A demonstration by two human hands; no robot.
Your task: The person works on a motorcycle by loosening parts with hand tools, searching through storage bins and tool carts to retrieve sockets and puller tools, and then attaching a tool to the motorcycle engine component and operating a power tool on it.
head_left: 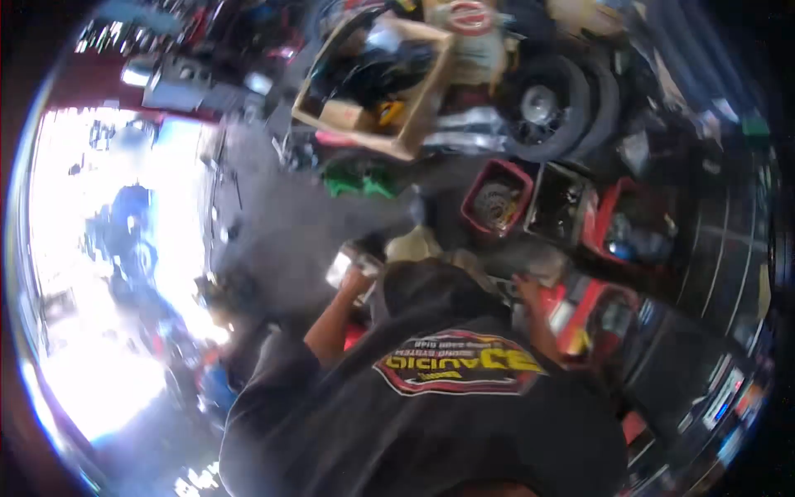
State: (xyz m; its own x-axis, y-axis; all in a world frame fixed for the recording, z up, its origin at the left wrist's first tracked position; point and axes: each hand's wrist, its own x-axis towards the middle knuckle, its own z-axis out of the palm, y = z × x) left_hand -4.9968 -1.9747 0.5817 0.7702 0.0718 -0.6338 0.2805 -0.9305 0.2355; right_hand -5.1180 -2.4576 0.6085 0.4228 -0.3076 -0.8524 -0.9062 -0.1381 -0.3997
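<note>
On the left of my dark shirt, my left hand (358, 282) is closed around a pale, silvery boxy object (341, 265). Blur hides what kind of object it is. My right hand (527, 290) reaches forward on the other side, at a greyish rounded object (542, 263) beside red-edged containers. Its fingers are smeared, so I cannot tell whether it grips anything. Between the two hands, beyond my dark clothing, a beige shape (412, 246) shows on the ground.
Ahead stands an open cardboard box (406, 149) with mixed items inside. Motorcycle-type wheels (542, 108) lean at its right. A red bin (474, 207) of parts, a dark crate (563, 203) and a red container (609, 215) line the right. Green pieces (358, 179) lie on the floor.
</note>
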